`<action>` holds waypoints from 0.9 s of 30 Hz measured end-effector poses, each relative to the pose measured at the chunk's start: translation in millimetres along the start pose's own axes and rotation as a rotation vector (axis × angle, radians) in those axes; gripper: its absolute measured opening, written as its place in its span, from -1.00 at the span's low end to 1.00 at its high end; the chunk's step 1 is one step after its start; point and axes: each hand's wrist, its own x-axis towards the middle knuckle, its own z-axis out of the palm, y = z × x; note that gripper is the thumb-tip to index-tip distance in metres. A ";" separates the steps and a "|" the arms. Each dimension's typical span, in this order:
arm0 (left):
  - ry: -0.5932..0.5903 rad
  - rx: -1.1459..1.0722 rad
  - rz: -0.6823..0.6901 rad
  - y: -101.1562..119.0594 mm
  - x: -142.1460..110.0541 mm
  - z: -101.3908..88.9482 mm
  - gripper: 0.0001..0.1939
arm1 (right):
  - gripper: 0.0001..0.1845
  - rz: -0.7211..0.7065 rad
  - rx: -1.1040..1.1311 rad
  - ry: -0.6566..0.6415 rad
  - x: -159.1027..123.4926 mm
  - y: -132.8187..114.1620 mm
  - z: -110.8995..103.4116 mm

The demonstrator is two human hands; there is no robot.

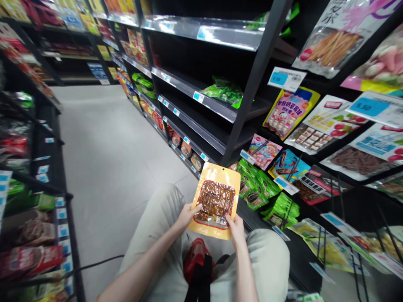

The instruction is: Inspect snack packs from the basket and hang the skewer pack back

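A yellow snack packet (217, 197) with a clear window showing brown food is held up in front of my knees, its punched hang hole at the top. My left hand (188, 216) grips its left edge, thumb over the front. On the lower right edge my right hand (235, 226) pinches it the same way. The fingers behind the packet are hidden. To its right, several green packets (256, 184) hang from hooks on the rack, close to the packet but apart from my hands.
Hooks with hanging snack bags (291, 110) and price tags (287, 79) jut out at the right. Black shelves (195, 88) run ahead, holding some green bags (223, 91). Another stocked shelf (34, 197) lines the left of the grey tiled aisle (103, 142). A red object (197, 253) sits between my legs.
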 end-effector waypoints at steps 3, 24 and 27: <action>-0.006 -0.021 -0.020 0.3 0.1 0.8 -0.50 | -0.64 -0.003 -0.007 0.009 1.6 4.0 -1.6; -0.240 -0.212 -0.105 8.6 -2.3 -7.8 -0.61 | -0.66 -0.024 -0.055 -0.098 -4.8 -10.7 -11.4; -0.290 -0.225 -0.098 10.2 -4.0 -7.4 -0.60 | -0.66 -0.020 0.026 -0.124 -5.8 -11.2 -12.1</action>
